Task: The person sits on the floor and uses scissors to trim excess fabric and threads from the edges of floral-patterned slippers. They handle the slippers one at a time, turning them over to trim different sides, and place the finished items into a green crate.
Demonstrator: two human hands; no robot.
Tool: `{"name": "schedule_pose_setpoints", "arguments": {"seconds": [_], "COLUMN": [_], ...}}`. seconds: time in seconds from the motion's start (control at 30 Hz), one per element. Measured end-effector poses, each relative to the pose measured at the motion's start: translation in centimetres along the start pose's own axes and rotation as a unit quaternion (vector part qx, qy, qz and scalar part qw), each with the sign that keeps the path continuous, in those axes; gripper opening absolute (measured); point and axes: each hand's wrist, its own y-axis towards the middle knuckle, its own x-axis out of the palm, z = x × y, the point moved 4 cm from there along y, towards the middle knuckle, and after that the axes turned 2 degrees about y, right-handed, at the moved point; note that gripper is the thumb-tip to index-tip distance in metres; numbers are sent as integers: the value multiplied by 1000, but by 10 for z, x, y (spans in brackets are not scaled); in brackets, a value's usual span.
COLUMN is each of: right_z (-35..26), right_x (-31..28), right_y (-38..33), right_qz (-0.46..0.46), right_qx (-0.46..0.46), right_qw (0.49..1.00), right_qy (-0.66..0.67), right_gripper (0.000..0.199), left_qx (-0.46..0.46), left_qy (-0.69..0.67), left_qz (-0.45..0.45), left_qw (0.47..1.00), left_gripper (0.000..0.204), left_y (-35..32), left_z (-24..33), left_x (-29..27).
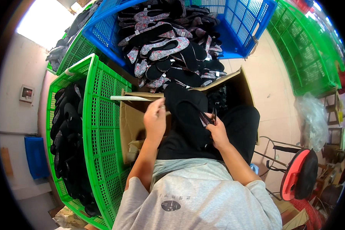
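Right now your left hand (pixel 154 119) pinches the top edge of a soft black fabric shoe upper (pixel 184 111) over your lap, w/ your right hand (pixel 217 132) closed on small dark scissors (pixel 209 117) at its right edge. Ahead, a cardboard box (pixel 132 119); blue mesh crate (pixel 245 23) w/ black & floral uppers, green crate (pixel 103 126) w/ black ones.

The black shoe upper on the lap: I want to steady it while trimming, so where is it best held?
Probably the black shoe upper is best gripped at its far left edge, from the left, as the left hand does. That leaves the right edge free, where the right hand works small scissors.
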Motion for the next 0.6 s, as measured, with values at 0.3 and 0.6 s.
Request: {"name": "schedule_pose_setpoints", "arguments": {"seconds": [0.3,0.6], "right_z": [22,22], "right_x": [-25,-50], "right_y": [-22,-21], "right_qz": [-165,-97], "right_qx": [167,103], "right_qw": [962,988], "right_qy": [140,-67], "right_gripper": [38,24], "left_qx": [-169,-242], "left_qy": [-512,-448], "left_qz": [-169,-98], "left_qw": [825,855], "left_gripper": [96,35], "left_y": [-12,-26], "left_z": [26,27], "left_x": [25,50]}}
